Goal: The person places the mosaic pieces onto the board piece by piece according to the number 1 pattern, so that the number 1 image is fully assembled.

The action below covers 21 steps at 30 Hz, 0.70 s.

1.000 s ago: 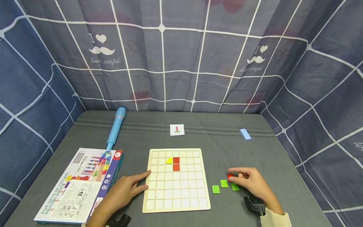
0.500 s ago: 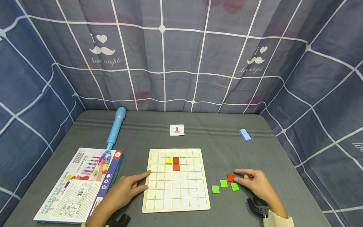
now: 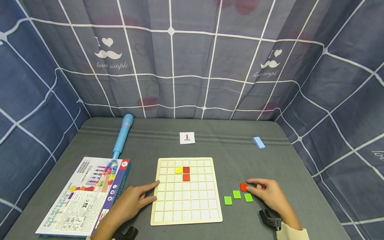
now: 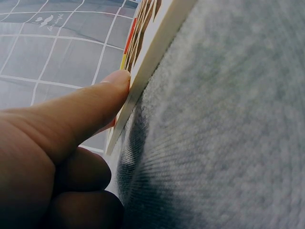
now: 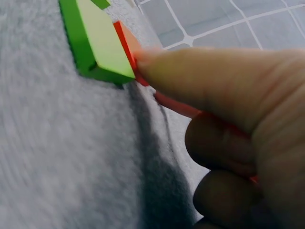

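Note:
My left hand [image 3: 133, 200] rests beside the cream grid board [image 3: 165, 218], index finger and thumb stretched to its left edge. In the left wrist view a fingertip [image 4: 118, 76] touches the board's side, with the other fingers curled under. The board bears two red square tiles [image 3: 186, 177], one above the other, and a yellow piece [image 3: 178, 170] with a curved edge. My right hand [image 3: 267, 193] has thumb and index fingertips at the right edge of a loose red tile [image 3: 243, 186]; whether they pinch it I cannot tell. Three green tiles [image 3: 236, 194] lie near it on the cloth.
A small pattern card [image 3: 187, 138] lies behind the board. A blue block [image 3: 259, 142] is at the back right. To the left lie a boxed toy set [image 3: 81, 200] and a blue microphone-shaped object [image 3: 123, 135]. Grid-patterned curtains [image 3: 192, 66] surround the table.
My right hand has drawn back a little to the right, its fingertips uncovering the red tile, which has since shifted slightly away from me. The left hand keeps still at the board.

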Each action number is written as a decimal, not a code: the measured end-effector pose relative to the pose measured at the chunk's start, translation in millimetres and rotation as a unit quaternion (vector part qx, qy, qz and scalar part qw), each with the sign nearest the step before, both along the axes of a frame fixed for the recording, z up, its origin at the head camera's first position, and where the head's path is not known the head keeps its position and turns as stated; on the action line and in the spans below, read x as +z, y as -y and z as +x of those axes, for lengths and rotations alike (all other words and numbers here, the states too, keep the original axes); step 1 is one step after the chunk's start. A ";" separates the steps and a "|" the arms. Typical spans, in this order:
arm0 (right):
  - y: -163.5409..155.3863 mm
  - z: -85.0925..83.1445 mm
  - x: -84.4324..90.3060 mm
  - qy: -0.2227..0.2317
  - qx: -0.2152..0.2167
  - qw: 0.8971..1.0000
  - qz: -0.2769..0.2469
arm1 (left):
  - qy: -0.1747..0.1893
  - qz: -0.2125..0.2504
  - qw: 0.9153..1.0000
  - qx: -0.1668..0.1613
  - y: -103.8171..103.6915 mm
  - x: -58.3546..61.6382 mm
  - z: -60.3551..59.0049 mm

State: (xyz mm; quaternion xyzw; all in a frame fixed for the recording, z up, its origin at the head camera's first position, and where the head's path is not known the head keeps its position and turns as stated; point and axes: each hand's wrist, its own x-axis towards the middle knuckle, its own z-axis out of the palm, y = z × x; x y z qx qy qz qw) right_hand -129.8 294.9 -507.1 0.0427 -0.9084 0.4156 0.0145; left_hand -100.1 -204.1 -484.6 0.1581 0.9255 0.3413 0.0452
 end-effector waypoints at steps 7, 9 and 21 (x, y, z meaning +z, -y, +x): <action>1.5 -0.8 -0.1 -0.015 -0.011 1.000 0.016 | -0.005 0.001 1.000 -0.002 0.1 0.0 0.4; 1.7 -0.3 0.3 -0.007 -0.013 1.000 0.013 | -0.005 0.002 1.000 -0.002 0.0 0.0 0.4; 5.1 0.7 3.2 -0.015 -0.006 1.000 0.024 | 0.008 0.004 1.000 0.001 0.2 0.3 -0.6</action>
